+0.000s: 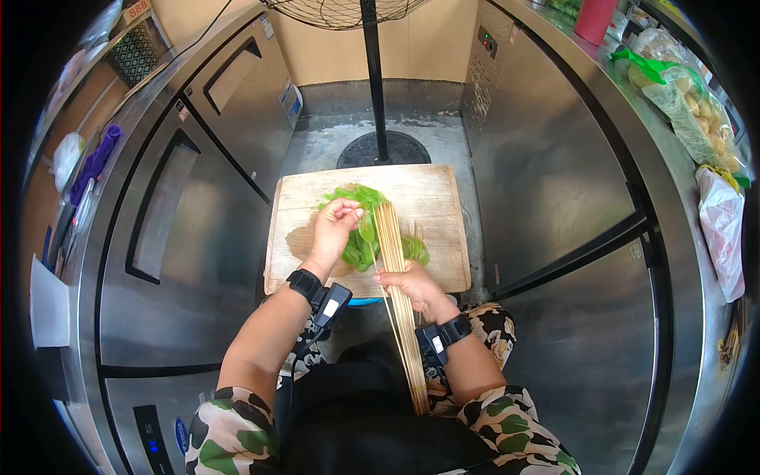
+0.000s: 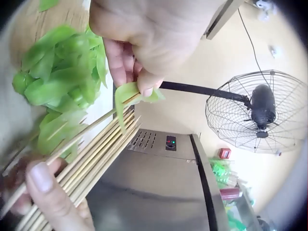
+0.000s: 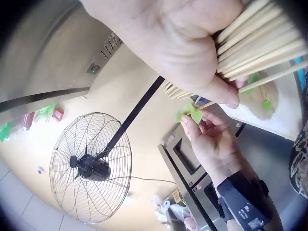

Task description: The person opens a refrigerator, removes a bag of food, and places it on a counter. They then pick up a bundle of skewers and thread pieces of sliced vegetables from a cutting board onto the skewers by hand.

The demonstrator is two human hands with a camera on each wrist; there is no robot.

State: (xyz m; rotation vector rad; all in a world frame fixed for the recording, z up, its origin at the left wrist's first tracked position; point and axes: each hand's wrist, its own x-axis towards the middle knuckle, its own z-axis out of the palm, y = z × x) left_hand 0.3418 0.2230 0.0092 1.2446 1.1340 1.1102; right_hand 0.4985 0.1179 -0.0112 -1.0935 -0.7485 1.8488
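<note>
Pinched between the thumb and fingers of my left hand (image 1: 336,229) is a green slice (image 2: 129,96), and the tip of one wooden skewer (image 2: 79,137) meets it. My right hand (image 1: 415,286) grips a bundle of skewers (image 1: 398,277) along with that single skewer, which stands a little apart from the rest. Under the hands, a pile of green slices (image 2: 62,72) lies on the wooden cutting board (image 1: 443,206). More green slices (image 1: 415,250) with skewer tips by them are right of the bundle. The right wrist view also shows the pinched slice (image 3: 190,112).
Steel cabinets (image 1: 570,158) stand on both sides. Behind the board is a fan's black pole (image 1: 375,87) on a round base (image 1: 396,149). Bags of food (image 1: 689,103) and a red container (image 1: 594,20) sit on the right counter. A purple item (image 1: 95,165) lies at the left.
</note>
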